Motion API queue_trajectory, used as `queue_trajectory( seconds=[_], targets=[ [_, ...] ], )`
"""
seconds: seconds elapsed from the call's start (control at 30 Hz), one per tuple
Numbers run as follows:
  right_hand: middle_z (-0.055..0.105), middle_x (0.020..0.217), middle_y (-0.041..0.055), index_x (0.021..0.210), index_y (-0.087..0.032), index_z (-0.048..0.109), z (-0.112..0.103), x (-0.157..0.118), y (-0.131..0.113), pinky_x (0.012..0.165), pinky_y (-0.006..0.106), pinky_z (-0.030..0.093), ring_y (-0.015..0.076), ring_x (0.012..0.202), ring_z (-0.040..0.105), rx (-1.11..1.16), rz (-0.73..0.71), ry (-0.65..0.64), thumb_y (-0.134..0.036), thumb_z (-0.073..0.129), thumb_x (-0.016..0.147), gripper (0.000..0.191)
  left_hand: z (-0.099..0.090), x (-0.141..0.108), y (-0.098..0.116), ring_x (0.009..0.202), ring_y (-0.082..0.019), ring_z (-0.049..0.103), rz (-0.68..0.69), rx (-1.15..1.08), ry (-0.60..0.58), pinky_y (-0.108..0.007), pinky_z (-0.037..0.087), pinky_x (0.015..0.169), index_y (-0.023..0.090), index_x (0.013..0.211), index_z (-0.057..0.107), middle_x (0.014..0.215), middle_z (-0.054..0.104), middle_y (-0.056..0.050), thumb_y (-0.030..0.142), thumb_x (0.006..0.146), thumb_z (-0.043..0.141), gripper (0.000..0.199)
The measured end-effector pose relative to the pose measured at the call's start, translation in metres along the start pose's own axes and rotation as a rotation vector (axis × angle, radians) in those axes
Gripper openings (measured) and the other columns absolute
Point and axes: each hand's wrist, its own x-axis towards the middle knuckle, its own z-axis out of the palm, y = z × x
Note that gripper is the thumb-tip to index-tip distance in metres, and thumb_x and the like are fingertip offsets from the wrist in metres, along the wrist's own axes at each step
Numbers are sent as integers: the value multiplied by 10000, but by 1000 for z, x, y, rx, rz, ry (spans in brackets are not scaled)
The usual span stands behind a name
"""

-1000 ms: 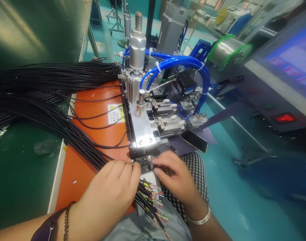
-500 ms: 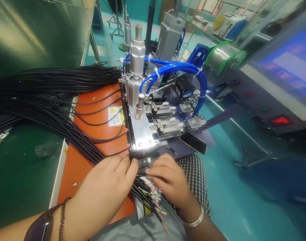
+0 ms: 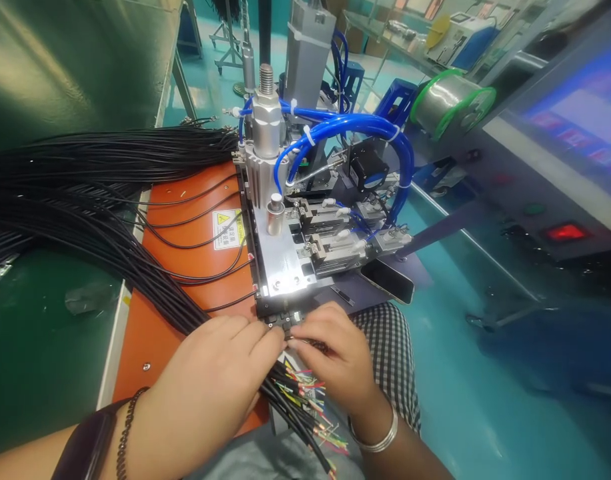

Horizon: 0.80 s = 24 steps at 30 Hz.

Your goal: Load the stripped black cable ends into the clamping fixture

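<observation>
Just in front of the machine [image 3: 280, 253], the left hand [image 3: 225, 367] and right hand [image 3: 335, 353] nearly meet, fingers pinched narrow, above the black cables' stripped ends [image 3: 305, 400]; whatever they grip is hidden.

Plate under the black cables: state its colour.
The plate is orange; it shows best in the head view.

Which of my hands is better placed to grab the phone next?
Probably the right: your right hand is nearer the phone, while your left hand is farther off, across the black cables.
</observation>
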Motion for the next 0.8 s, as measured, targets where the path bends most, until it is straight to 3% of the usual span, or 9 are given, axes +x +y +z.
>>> queue_trajectory(
  seconds=[0.1, 0.23, 0.3, 0.4, 0.47, 0.6, 0.8],
  targets=[
    [682, 789, 18, 857, -252, 733, 0, -1, -4, 687, 327, 509, 185, 751, 620, -13, 79, 88, -169, 766, 793, 110, -2, 1, 0, 689, -222, 625, -20, -15, 6, -359, 522, 589, 172, 886, 599, 793, 670, -67, 56, 777, 412, 245],
    [686, 786, 10, 872, -250, 728, -2, -2, -9, 694, 321, 500, 175, 749, 616, -16, 71, 112, -129, 744, 807, 138, -2, 1, 0, 635, -210, 594, -5, 7, 64, -346, 484, 562, 175, 859, 556, 719, 628, -48, 117, 865, 412, 156],
    [693, 788, 12, 899, -244, 728, -3, -4, -11, 688, 316, 494, 167, 739, 608, -19, 30, 75, -123, 721, 832, 138, -1, 0, 0, 627, -208, 578, -10, -1, 76, -342, 467, 556, 186, 834, 525, 690, 594, -32, 120, 869, 431, 121],
    [719, 791, 26, 920, -233, 738, -3, -6, -14, 681, 329, 486, 177, 734, 604, -42, -17, -92, -155, 695, 865, 104, 0, -3, -1, 641, -205, 559, -17, -16, 89, -339, 457, 578, 198, 816, 494, 691, 565, -20, 74, 825, 449, 132],
    [725, 784, 26, 882, -235, 745, -3, -6, -14, 696, 340, 485, 189, 747, 609, -64, 58, -130, -177, 703, 859, 76, 1, -4, -1, 641, -199, 542, -21, -22, 87, -333, 450, 585, 207, 798, 478, 688, 548, -13, 49, 784, 447, 161],
    [698, 790, 27, 818, -233, 732, -1, -4, -15, 698, 330, 495, 192, 762, 616, -33, 280, 5, -188, 695, 839, 63, 1, -4, -2, 632, -192, 515, -23, -20, 93, -320, 430, 578, 213, 776, 470, 676, 533, -8, 27, 724, 436, 196],
    [710, 776, 21, 807, -233, 720, 3, -3, -18, 710, 329, 477, 187, 753, 608, 18, 171, -67, -186, 638, 884, 122, 3, -1, -2, 630, -188, 480, -24, -34, 69, -320, 403, 572, 212, 749, 465, 672, 510, -5, 30, 750, 443, 183]
  ],
)
